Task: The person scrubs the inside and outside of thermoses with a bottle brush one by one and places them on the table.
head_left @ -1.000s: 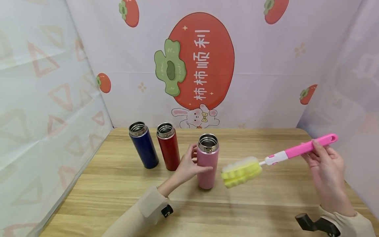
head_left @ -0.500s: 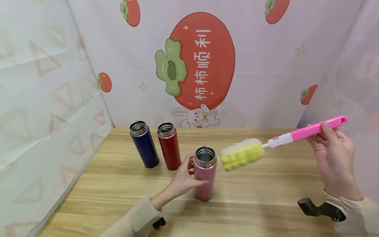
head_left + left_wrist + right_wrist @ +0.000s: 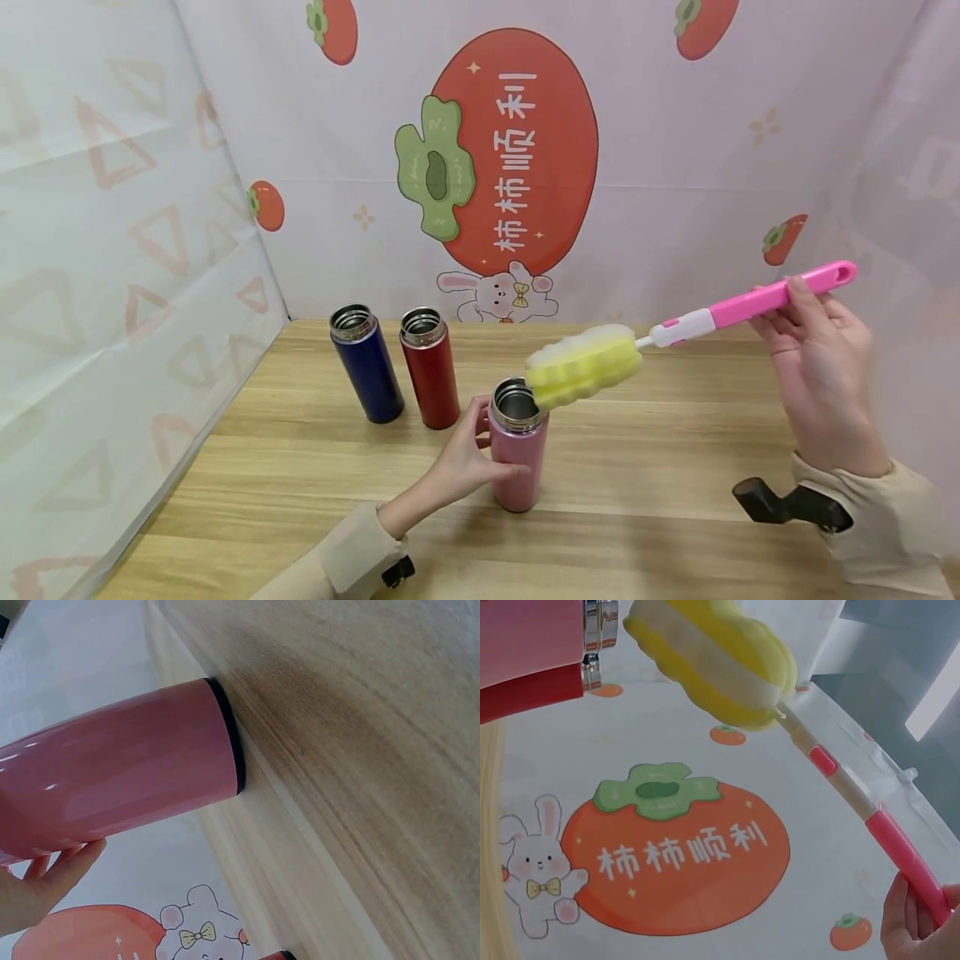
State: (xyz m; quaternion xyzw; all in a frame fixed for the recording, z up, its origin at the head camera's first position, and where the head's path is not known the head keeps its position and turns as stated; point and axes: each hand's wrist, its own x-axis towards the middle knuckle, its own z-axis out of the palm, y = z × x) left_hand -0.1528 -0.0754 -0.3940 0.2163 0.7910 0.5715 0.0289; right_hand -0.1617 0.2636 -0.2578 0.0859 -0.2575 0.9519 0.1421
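My left hand (image 3: 468, 462) grips a pink thermos bottle (image 3: 519, 471) around its body from the left. The bottle stands upright on the table with its steel mouth uncovered. High on the right, my right hand (image 3: 821, 367) holds a bottle brush (image 3: 750, 305) by its pink handle. The brush slants down to the left, and its yellow and white sponge head (image 3: 585, 367) overlaps the far right of the bottle's mouth in the head view. From the right wrist, the sponge (image 3: 712, 664) shows above and beyond the bottle's steel rim (image 3: 601, 626), outside the mouth.
A red bottle (image 3: 431, 379) and a dark blue bottle (image 3: 369, 375), both uncovered, stand upright to the left of the pink one on the wooden table (image 3: 660, 467). Fabric with a large persimmon print (image 3: 555, 150) hangs behind; more fabric (image 3: 112, 275) encloses the sides.
The pink bottle has come nearer to me with my left hand around it. My right hand has raised the brush and moved it left, bringing the sponge over the bottle's mouth.
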